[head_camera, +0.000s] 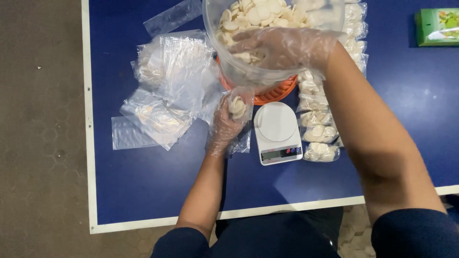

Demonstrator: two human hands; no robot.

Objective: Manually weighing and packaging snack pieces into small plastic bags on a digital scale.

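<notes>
The left hand [224, 125], in a thin clear glove, has its fingers [216, 114] curled around a small clear plastic bag [237, 109] holding a few pale round crackers, just above the blue counter [158, 186] and beside the white kitchen scale [277, 133]. The right hand [282, 48], also gloved, reaches into a large clear tub [229, 67] full of the same pale crackers [258, 14]; its fingers are bent down among them, though whether they grip any cannot be told. The tub sits on an orange basket [279, 93]. Empty bags [167, 81] lie in a heap to the left; filled bags [319, 134] line up right of the scale. A green box [437, 26] rests at the far right.
</notes>
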